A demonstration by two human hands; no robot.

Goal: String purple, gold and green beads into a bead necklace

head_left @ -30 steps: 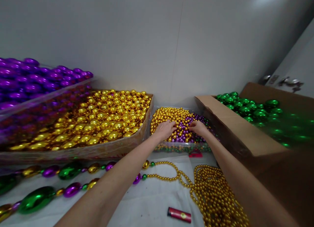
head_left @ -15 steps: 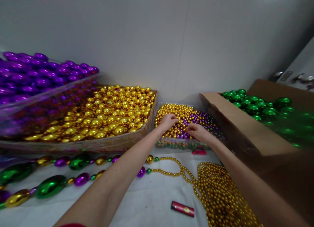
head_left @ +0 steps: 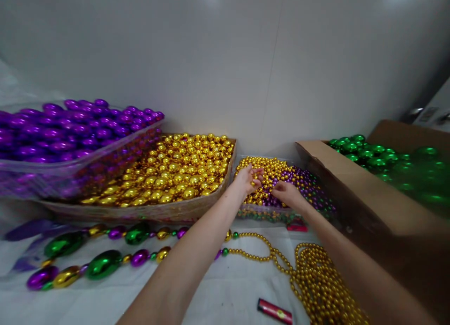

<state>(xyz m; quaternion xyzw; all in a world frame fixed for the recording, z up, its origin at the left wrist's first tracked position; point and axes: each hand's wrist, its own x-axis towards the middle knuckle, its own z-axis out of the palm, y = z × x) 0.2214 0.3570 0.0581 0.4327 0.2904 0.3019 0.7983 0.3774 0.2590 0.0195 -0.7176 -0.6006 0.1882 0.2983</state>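
Between the gold-bead carton and green-bead carton sits a transparent bin, long axis apparently left-right, room above its rim. The left hand, fingers parted, and right hand, curled, grip undeterminable, are over its small beads.
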